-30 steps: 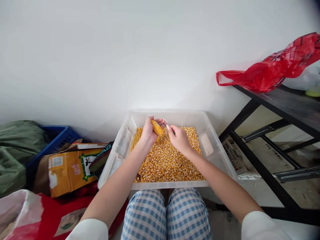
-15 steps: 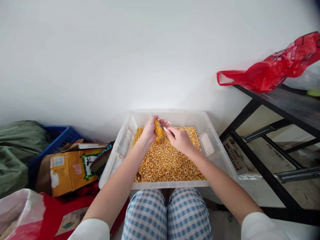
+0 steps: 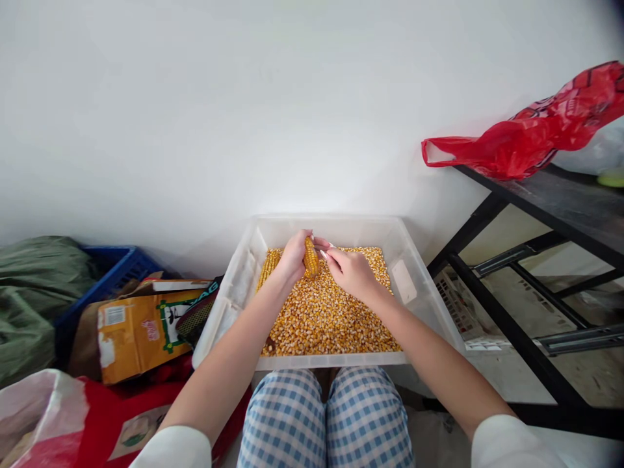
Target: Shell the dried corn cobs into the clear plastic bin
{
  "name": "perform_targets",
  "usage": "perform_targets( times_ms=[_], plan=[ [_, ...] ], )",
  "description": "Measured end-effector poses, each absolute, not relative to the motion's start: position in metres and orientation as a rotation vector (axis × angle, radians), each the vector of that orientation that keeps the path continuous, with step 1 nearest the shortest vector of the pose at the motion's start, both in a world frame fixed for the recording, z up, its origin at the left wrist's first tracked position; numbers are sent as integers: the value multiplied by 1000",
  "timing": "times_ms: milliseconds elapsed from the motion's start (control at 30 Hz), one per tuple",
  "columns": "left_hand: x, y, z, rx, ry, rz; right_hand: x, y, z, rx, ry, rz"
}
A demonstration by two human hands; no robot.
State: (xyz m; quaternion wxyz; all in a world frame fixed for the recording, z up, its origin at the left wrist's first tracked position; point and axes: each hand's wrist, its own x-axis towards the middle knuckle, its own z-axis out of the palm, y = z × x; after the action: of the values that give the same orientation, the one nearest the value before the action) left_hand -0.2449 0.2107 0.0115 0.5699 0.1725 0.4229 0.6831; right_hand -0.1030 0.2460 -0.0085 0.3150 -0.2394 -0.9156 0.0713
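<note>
My left hand (image 3: pixel 294 255) is wrapped round an ear of corn (image 3: pixel 311 259), held tilted above the white plastic bin (image 3: pixel 229 305). Close to the cob's right side, my right hand (image 3: pixel 351 268) is closed in a pinch. A thin object seems to be in its fingers, too small to name. Beneath both hands, loose corn kernels (image 3: pixel 331 318) cover the bottom of the bin. More ears of corn (image 3: pixel 269 265) lie along the bin's left side, partly hidden by my left forearm.
The bin stands against a white wall (image 3: pixel 312 117), in front of my knees. At left are a blue crate (image 3: pixel 110 266), a yellow carton (image 3: pixel 139 331) and a red-and-white bag (image 3: pixel 73 416). A black-framed table (image 3: pixel 560 201) with a red plastic bag (image 3: pixel 531 140) stands at right.
The ear of corn has shifted slightly right and turned more upright in my left hand. My right hand stays beside it, nearly in the same place.
</note>
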Motion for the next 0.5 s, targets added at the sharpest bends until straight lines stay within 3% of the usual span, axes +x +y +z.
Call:
perform_targets(
  times_ms=[167,400,500],
  plan=[
    [-243,211,10,403,1009,1578,-102,248,-10,-623,-2416,259],
    [-243,210,13,282,919,1681,-120,237,-14,-675,-2103,948],
    [-244,210,15,244,912,1699,-122,236,-15,-681,-2056,1036]
  ],
)
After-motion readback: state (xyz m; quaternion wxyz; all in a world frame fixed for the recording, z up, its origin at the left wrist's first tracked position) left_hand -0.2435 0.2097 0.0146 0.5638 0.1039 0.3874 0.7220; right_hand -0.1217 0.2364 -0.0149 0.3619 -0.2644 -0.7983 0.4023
